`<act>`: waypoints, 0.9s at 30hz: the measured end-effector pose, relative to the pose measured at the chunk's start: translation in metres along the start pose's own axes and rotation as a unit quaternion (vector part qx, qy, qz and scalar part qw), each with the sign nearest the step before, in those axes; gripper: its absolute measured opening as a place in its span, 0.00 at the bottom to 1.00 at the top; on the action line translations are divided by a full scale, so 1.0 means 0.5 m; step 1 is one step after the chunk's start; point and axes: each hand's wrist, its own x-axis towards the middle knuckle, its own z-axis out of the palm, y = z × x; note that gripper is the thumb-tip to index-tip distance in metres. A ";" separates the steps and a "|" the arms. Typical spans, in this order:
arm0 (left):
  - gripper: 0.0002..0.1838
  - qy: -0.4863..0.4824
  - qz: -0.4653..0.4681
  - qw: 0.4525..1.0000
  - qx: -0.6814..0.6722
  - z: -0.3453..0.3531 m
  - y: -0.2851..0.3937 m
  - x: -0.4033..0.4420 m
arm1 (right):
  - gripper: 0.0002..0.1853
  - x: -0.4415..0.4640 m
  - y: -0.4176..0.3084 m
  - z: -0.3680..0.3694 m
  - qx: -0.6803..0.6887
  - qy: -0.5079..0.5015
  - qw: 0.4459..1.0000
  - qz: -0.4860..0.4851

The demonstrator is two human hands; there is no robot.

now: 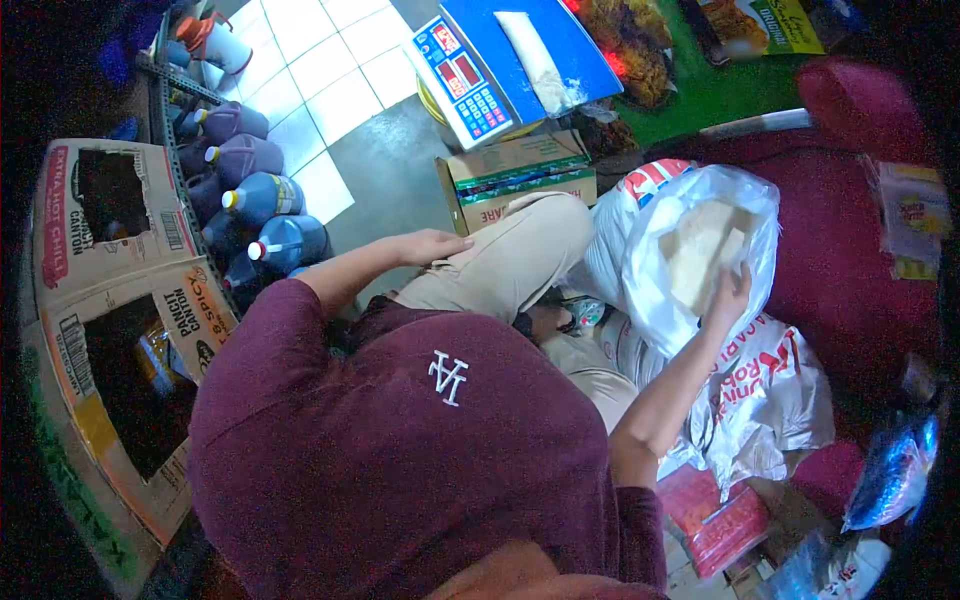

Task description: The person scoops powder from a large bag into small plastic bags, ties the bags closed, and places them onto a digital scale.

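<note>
My left hand (435, 247) rests on the beige trouser leg over my knee, its fingers stretched out and holding nothing. On the right, my right hand (735, 295) reaches into the mouth of a translucent white plastic bag (652, 290). Its fingers are curled beside the pale, flour-like contents (695, 255); what they grip is partly hidden. The bag stands in a printed white sack (745, 375) with red lettering. Ahead, a long clear packet of white powder (532, 62) lies on the blue plate of a digital scale (462, 82).
An open cardboard box (110, 265) stands at the left. Several dark liquid jugs (270, 195) line a shelf. Below the scale sits a brown carton (520, 180). Brown-filled packs (635, 45) lie on a green surface, and red packs (720, 520) lie at lower right.
</note>
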 end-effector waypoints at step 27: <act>0.09 0.205 0.477 0.797 0.308 0.135 0.245 0.145 | 0.24 -0.063 -0.235 0.402 0.020 -0.248 0.957 -0.146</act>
